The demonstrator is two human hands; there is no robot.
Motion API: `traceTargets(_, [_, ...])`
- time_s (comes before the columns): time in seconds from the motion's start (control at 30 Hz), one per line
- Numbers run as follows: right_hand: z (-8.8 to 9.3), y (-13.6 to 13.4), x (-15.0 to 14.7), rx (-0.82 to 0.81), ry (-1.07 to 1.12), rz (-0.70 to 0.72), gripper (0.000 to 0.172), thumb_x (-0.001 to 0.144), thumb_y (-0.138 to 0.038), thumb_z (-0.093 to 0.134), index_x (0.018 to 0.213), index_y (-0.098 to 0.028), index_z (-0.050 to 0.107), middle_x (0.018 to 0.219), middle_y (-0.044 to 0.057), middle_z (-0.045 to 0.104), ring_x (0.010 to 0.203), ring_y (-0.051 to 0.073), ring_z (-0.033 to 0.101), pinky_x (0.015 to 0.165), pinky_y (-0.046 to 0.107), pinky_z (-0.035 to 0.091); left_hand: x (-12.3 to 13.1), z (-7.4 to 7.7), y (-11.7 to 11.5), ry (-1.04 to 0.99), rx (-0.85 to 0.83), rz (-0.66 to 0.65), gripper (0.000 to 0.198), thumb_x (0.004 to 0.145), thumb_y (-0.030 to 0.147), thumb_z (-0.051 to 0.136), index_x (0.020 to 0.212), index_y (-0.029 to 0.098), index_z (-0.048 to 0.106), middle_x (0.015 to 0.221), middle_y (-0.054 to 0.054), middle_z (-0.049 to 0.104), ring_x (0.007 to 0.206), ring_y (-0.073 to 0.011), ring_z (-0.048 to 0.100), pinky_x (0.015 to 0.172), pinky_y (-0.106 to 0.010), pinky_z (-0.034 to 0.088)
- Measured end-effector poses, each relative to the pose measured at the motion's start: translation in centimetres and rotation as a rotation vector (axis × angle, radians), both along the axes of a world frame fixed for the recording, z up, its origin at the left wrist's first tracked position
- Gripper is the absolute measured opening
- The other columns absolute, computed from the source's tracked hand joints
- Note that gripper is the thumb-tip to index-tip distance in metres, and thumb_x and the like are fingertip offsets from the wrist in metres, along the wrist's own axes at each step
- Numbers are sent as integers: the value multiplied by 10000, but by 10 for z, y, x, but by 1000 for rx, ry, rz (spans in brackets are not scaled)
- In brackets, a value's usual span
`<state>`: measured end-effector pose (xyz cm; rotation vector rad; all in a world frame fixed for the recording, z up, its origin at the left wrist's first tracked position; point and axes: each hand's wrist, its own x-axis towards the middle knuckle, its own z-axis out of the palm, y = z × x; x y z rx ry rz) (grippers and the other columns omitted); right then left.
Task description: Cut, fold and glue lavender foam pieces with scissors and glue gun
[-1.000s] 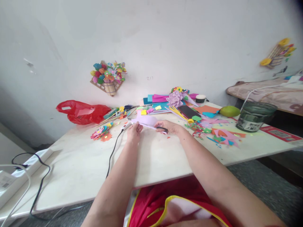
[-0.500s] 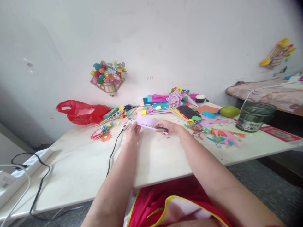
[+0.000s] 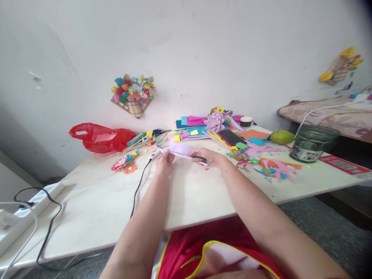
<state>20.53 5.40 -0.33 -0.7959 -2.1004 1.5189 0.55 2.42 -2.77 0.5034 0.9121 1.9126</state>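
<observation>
Pinched in my left hand (image 3: 164, 162) is a sheet of light purple craft foam or paper (image 3: 180, 148), held a little above the table. My right hand (image 3: 207, 155) is closed round the black handles of a pair of scissors (image 3: 199, 159). The scissor blades point left along the near edge of the purple sheet, and a thin purple strip shows under my right fingers. Just left of my left hand lies a white glue gun (image 3: 155, 154) with a black cord. Whether the blades are apart is too small to tell.
A red plastic bag (image 3: 101, 137) and stacked foam flowers (image 3: 126, 162) are at left. Behind stand a purple flower (image 3: 215, 121) and coloured sheets. Right are a phone (image 3: 231, 137), scraps (image 3: 276, 168), a green mango-like fruit (image 3: 281, 136) and a glass jar (image 3: 314, 143). A power strip (image 3: 43, 199) lies front left.
My left hand has shifted very slightly to the right along with the purple sheet. The scissors and my right hand look almost unmoved.
</observation>
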Motion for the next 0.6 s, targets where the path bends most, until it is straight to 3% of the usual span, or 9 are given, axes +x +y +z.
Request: traceTargets(0.6, [-3, 5, 1, -2, 19, 19, 239, 691, -259, 621, 885, -145, 541, 522, -75, 466, 361, 29, 372, 329, 142, 285, -4, 0, 2, -30, -22, 39, 75, 733, 96, 560, 670, 130, 538, 609, 3, 604, 542, -72, 581, 608, -212, 509])
